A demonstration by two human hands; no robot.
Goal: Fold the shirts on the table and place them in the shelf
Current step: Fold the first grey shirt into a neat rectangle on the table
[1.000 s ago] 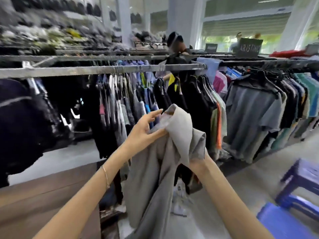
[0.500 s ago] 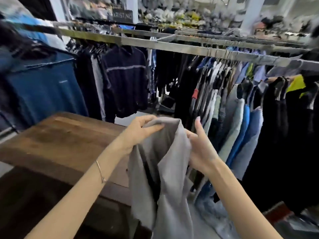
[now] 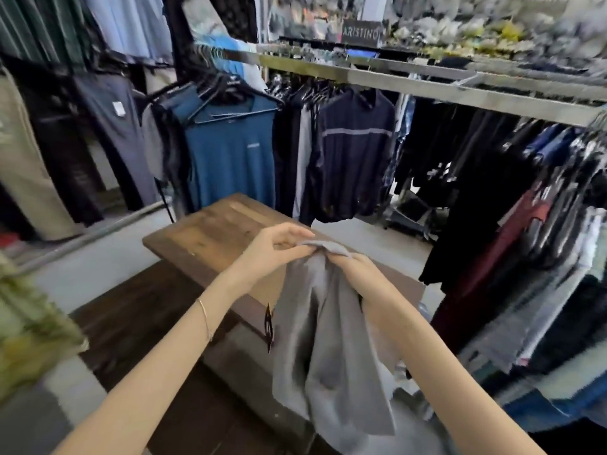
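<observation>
Both hands, left (image 3: 276, 247) and right (image 3: 356, 274), are pinching the top edge of a soft grey shirt (image 3: 325, 349) hanging limp over a worn wooden table (image 3: 210, 234), metal racks (image 3: 410, 77) of clothes standing beyond.

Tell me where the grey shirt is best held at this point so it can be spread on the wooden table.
Probably by its top edge, from above. Both hands, left hand and right hand, already bunch the grey shirt there, and the rest hangs limp in front of the wooden table. Sliding the hands apart along that edge should open it; which seam it is cannot be told.
</observation>
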